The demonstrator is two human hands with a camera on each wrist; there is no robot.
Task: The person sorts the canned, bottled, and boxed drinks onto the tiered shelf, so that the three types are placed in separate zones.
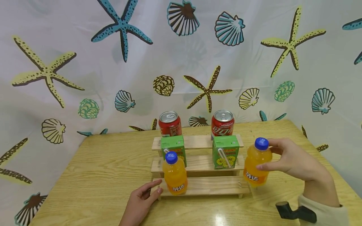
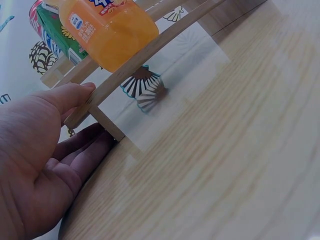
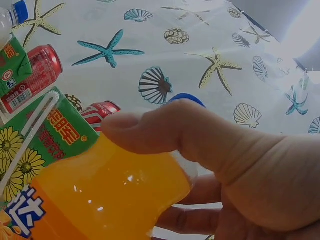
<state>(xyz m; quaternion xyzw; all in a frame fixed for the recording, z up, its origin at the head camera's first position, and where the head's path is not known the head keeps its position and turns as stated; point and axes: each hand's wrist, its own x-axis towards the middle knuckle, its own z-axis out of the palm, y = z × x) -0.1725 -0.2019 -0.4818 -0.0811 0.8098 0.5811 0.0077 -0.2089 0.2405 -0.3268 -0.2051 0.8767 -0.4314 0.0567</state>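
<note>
My right hand (image 1: 291,158) grips an orange soda bottle (image 1: 255,168) with a blue cap, holding it upright just off the right end of a three-step wooden rack (image 1: 212,185). In the right wrist view the thumb lies across the bottle's (image 3: 110,190) upper body, with fingers behind. At the rack's left end my left hand (image 1: 139,201) holds the lowest plank (image 2: 135,62), thumb and fingers around its corner; some fingertips are hidden there. A second orange soda bottle (image 1: 175,175) stands on that lowest step, close to the left hand.
On the middle step stand two green drink cartons with straws, left (image 1: 173,144) and right (image 1: 225,152). Two red cola cans, left (image 1: 169,124) and right (image 1: 222,125), occupy the top step. Behind the wooden table (image 1: 107,169) hangs a shell-patterned cloth (image 1: 158,56).
</note>
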